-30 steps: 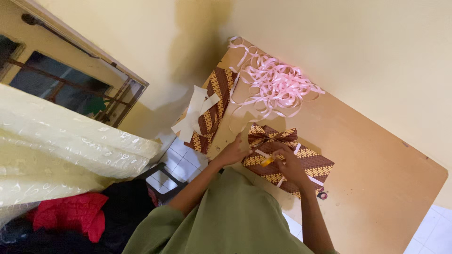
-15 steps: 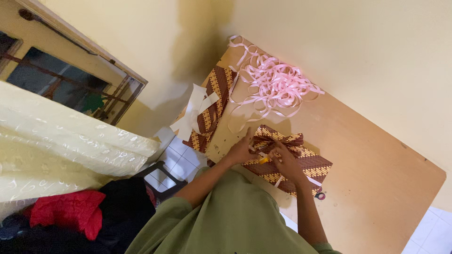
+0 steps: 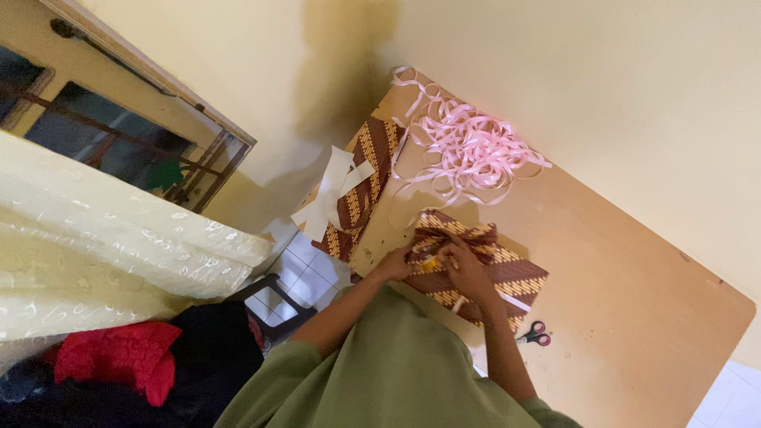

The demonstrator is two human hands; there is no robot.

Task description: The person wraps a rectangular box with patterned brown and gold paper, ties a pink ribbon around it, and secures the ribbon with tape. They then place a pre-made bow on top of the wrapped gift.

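In the head view, the left hand [image 3: 394, 264] and right hand [image 3: 468, 269] are now sitting closer together on the brown patterned wrapped gift box [image 3: 507, 277] lying on the wooden table [image 3: 634, 301]. Both are curling around something small and yellowish, possibly tape; their exact grip is hard to tell. Meanwhile the tangled pink ribbon [image 3: 468, 150] is lying untouched beyond.

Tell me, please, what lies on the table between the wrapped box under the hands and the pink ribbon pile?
In the head view, only loose loops trailing from the pink ribbon pile cross bare table before the wrapped box.
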